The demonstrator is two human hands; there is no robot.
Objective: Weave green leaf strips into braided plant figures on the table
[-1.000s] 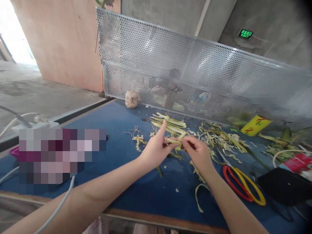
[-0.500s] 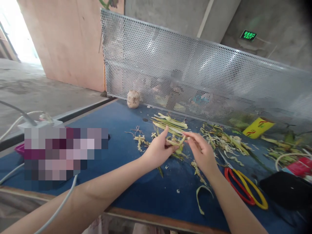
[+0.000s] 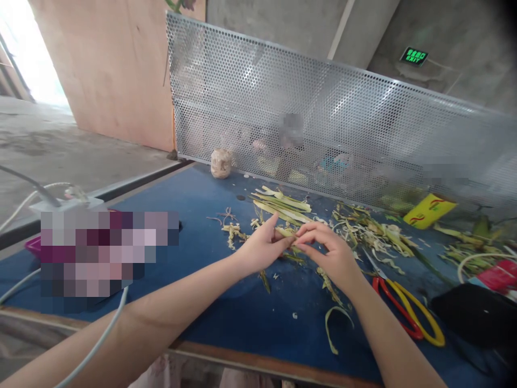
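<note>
Both my hands meet over the middle of the blue table [image 3: 210, 312]. My left hand [image 3: 262, 249] pinches a small piece made of pale green leaf strips [image 3: 287, 233] between thumb and fingers, its forefinger raised. My right hand [image 3: 331, 253] pinches the same piece from the right side, fingers curled close together. Just beyond the hands lies a bundle of long leaf strips [image 3: 280, 203]. Short cut scraps [image 3: 232, 231] lie to the left of my left hand.
Red and yellow scissors [image 3: 404, 307] lie right of my right arm. A heap of leaf trimmings [image 3: 375, 231] spreads to the right. A perforated metal screen [image 3: 323, 124] stands behind, with a small round woven ball [image 3: 221, 163] and a yellow packet [image 3: 428, 211] at its foot. A black object [image 3: 472, 318] sits far right; a white cable [image 3: 100, 339] crosses near left.
My right hand had pulled a strip end up and to the right; now it has come back to my left hand and both pinch the piece closely.
</note>
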